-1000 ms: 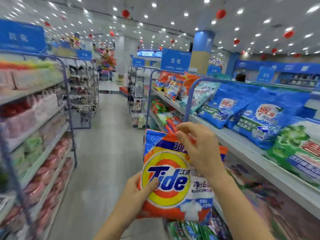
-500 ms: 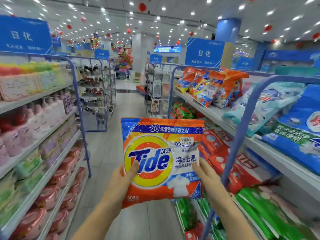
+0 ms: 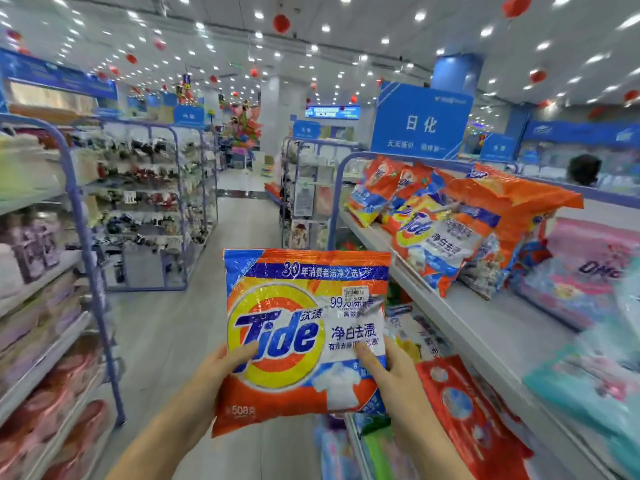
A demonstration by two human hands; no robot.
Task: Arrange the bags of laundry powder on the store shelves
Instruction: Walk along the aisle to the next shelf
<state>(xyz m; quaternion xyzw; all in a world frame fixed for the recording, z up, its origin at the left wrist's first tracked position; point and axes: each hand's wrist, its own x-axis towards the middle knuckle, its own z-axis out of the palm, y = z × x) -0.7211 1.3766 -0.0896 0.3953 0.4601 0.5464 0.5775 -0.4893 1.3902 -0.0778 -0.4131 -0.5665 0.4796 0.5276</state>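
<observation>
Compared with half a second back, the orange pile (image 3: 446,220) on the right has slid way closer, and the right hand (image 3: 393,379), which was up at the top seam a second ago, is now down on the lower right edge. So the Tide bag (image 3: 304,337) is held upright out in the aisle, label facing the camera. The left hand (image 3: 213,381) pinches its lower left side and the right hand pinches the opposite one, both thumbs on the front and the other fingers hidden behind. Looks to me like the carrying step: bag picked, not shelved yet. The matching stack sits up and to the right of the right-hand fingers, well apart from them, leaning on the top shelf (image 3: 485,327), and there's bare shelf just this side of it, before the pink bags (image 3: 588,268). Next move, I'd guess, is lifting the bag up and right onto that bare stretch, beside the stack, label out, without knocking the leaners.
</observation>
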